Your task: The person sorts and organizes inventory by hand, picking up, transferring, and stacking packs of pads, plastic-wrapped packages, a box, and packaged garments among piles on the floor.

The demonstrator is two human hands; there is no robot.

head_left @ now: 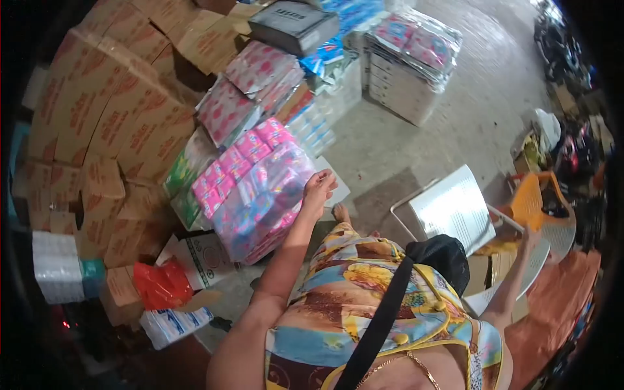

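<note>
My left hand (317,190) is raised beside a clear-wrapped bundle of pink packets (250,188). Its fingers are curled and pressed together; whether anything small sits in them I cannot make out. The bundle rests tilted against other stacked goods, with rows of bright pink packets on its upper side. My right hand (530,239) reaches out to the right, at the edge of an orange plastic chair (525,198) and by the metal frame of a white chair (452,207). The fingers of that hand are too small and hidden to read.
Brown cartons (97,97) are piled high on the left. A dark grey box (294,27) tops the stacked packs, and a wrapped white stack (409,71) stands on the concrete floor (481,110). Low down lie a red plastic bag (162,284) and a blue-white pack (174,324).
</note>
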